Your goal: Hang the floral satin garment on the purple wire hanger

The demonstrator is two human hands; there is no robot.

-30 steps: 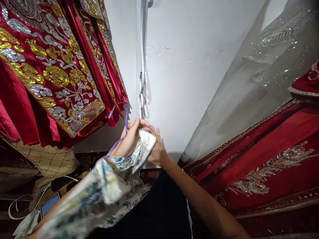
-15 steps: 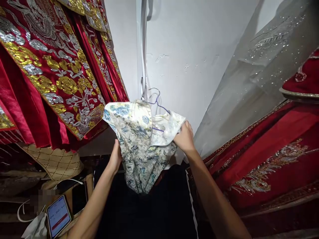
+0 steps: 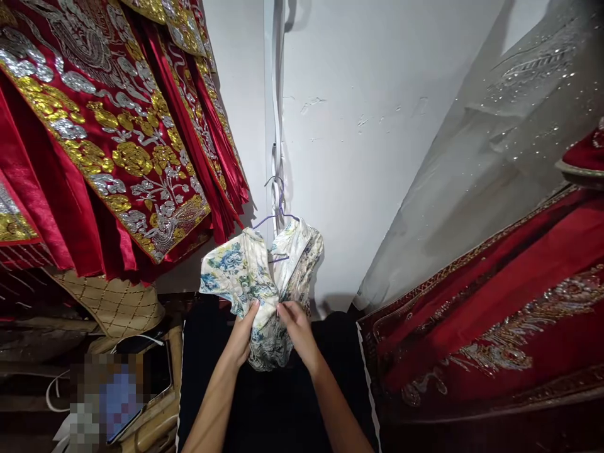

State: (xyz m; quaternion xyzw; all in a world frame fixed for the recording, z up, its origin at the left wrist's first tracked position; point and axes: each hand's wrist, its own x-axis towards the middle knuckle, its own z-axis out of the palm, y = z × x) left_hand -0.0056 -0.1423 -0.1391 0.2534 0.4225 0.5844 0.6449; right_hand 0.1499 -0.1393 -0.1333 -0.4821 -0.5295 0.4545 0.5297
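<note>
Head view: floral garment [image 3: 264, 277], white with blue, yellow and green print, sits at centre over the wearer's dark clothing [image 3: 274, 409]. Purple hanger [image 3: 280, 207] inside it, shoulders in the garment, hook end up in front of white strip [image 3: 274, 75] on white wall [image 3: 358, 157]; can't tell if the hook is caught on anything. Lower bar shows in the open V neckline. Short sleeve spread out on the left side of the picture, other shoulder narrower and angled away.

Left hand [image 3: 243, 333] clamped on the front panel, thumb on top, fingers mostly hidden behind cloth. Right hand [image 3: 299, 330] just beside it, thumb and fingers closed on the fabric at the base of the V, probably pinching the front edge. Hands near each other, not touching.

Around: red costume [image 3: 136, 145] with gold and silver sequins upper left, quilted beige cloth [image 3: 111, 299] below it, sheer whitish fabric [image 3: 434, 201] and red beaded fabric [image 3: 495, 340] right. Lower-left patch pixelated, unreadable.
</note>
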